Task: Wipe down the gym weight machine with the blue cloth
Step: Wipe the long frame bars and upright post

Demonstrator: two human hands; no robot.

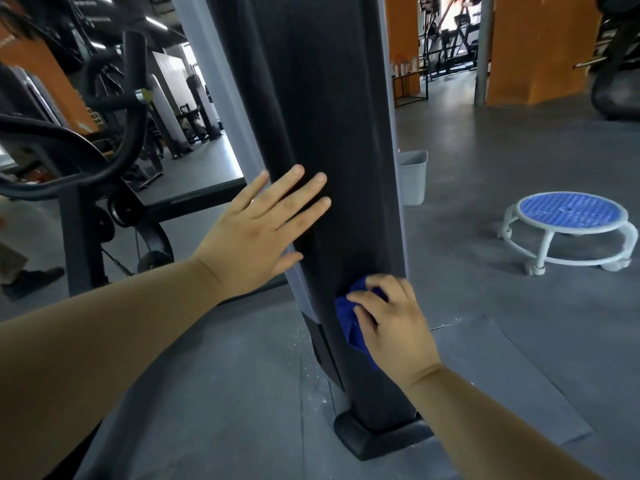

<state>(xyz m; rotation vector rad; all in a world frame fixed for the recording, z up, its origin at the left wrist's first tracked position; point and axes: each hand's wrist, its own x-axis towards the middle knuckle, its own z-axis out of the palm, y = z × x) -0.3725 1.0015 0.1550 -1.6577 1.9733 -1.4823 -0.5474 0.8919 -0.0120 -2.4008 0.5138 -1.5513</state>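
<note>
The blue cloth [348,320] is bunched against the lower front of the weight machine [322,98], on its dark upright column, close to the column's right edge and some way above its base. The right hand [391,323] grips the cloth with fingers curled over it, knuckles up, and presses it onto the panel. The forearm comes in from the lower right. The left hand [256,233] lies flat higher on the same column, fingers straight and slightly spread, pointing up and to the right. Its palm lies across the column's left edge, where the dark face meets a lighter grey side strip.

The column leans a little in this wide view and ends in a black moulded foot [374,434] on the grey floor [485,265]. Pale specks lie scattered on the floor just left of the foot. A grey mat [502,375] lies flat to the right of the base, one corner near it.

To the right the floor is open as far as a low white stool [571,211] on castors with a round blue seat, well apart from the column. A grey bin [414,176] stands just behind the column's right edge. On the left, a black frame [79,216] with curved bars and pulleys crowds near the column, and a dark shoe [33,280] shows at the picture's edge.
</note>
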